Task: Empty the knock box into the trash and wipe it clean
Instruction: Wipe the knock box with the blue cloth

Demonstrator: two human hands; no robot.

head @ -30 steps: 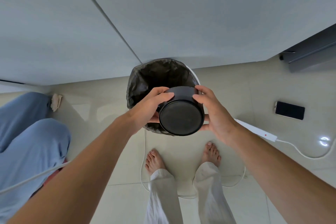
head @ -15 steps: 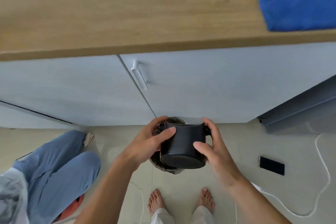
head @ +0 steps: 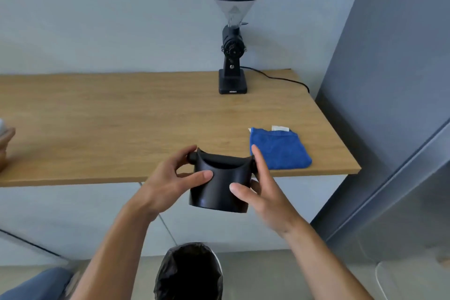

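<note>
Both hands hold the black round plastic knock box [head: 220,186] upright in the air at the front edge of the wooden desk [head: 121,117]: the left hand [head: 170,184] curls around its left side with the thumb on the front wall, and the right hand [head: 263,192] presses its right side, fingers spread. Just behind the right hand, a folded blue microfibre cloth [head: 280,151] lies on the desk. A black coffee grinder [head: 232,48] stands farther back. Below, on the floor, sits a bin lined with a black bag [head: 190,275].
</note>
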